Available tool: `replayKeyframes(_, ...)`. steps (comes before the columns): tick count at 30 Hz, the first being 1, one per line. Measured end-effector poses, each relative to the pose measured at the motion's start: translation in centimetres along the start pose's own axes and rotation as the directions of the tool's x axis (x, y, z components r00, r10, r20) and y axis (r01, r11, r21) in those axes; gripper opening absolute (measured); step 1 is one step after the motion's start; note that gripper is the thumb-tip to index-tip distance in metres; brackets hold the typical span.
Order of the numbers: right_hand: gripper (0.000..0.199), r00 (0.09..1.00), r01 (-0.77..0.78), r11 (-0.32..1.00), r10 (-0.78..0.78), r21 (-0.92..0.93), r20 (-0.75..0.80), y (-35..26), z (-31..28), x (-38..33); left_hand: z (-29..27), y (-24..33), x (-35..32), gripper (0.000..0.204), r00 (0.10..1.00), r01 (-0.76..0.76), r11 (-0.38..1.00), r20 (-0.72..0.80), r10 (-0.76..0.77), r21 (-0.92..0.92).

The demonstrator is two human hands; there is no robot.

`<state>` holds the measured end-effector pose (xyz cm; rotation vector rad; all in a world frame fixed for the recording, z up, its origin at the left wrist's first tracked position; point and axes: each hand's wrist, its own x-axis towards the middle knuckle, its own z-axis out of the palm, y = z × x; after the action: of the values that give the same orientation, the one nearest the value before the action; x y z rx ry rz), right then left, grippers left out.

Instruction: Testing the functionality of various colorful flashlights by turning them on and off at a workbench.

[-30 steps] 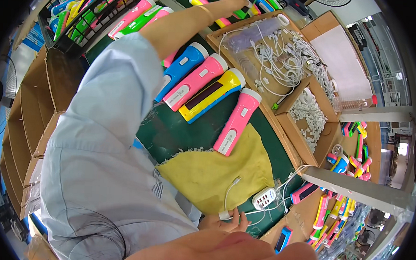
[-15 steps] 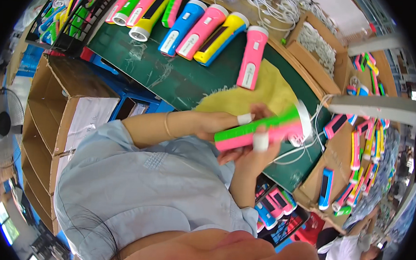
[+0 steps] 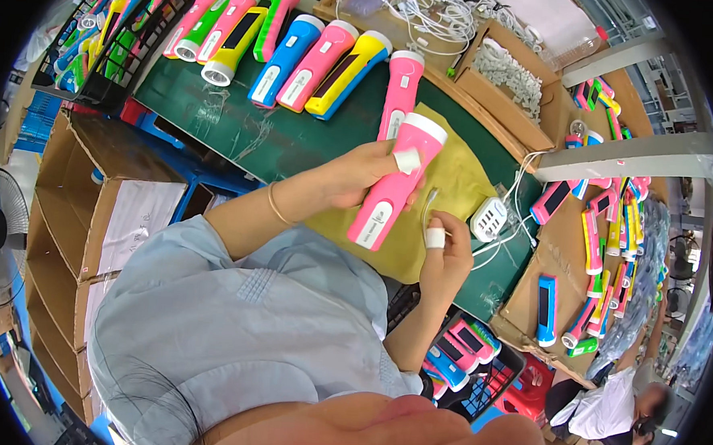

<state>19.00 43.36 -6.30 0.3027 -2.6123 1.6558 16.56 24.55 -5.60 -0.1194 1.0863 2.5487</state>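
Observation:
A pink flashlight point(image 3: 380, 212) with a white lens ring is held tilted over the yellow cloth point(image 3: 466, 168), its pale switch plate facing up. Wrapped round its body is my left hand point(image 3: 365, 172), with white tape on a finger. Just right of the flashlight, my right hand point(image 3: 449, 247), also taped, pinches a thin white cable point(image 3: 428, 204). Beyond the cloth's far edge lies another pink flashlight point(image 3: 402, 84). A white multi-port charger point(image 3: 488, 220) sits to the right of my right hand.
Several flashlights, one of them blue point(image 3: 287, 62), line the far side of the green table point(image 3: 217, 110). Boxes of white cables point(image 3: 444, 17) and small white parts point(image 3: 509, 73) stand behind. Cardboard shelving point(image 3: 75, 200) is at left; flashlight-filled baskets point(image 3: 131, 58) flank the table.
The flashlight has turned from its green side to its pink face and moved into my left hand alone. My right hand has let go of it and now pinches a cable.

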Motion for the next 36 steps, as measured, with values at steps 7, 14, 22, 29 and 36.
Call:
replayKeyframes(7,0.040,0.971,0.162,0.836,-0.230,-0.525,-0.067,0.4,4.0,2.9,2.0,1.8,1.9,0.023,0.974,0.155,0.975,0.188,-0.125,-0.158)
replayKeyframes(14,0.038,0.986,0.055,0.829,-0.132,-0.557,-0.098,0.6,3.9,3.2,1.8,2.3,3.1,0.025,0.961,0.268,0.915,0.152,-0.231,-0.301)
replayKeyframes(22,0.020,0.989,-0.089,0.994,0.096,0.062,-0.115,2.0,2.3,3.1,1.3,3.0,4.3,0.029,0.953,-0.273,0.878,-0.016,0.303,0.394)
replayKeyframes(29,0.020,0.980,-0.170,0.839,0.200,0.517,-0.002,-0.1,-0.2,3.5,1.1,7.7,6.6,0.035,0.599,-0.119,0.018,0.057,0.799,0.993)
replayKeyframes(36,0.013,0.993,0.068,0.939,-0.029,0.338,-0.118,-3.1,0.3,4.8,0.2,6.5,4.8,0.035,0.983,-0.103,0.987,0.162,0.083,0.121)
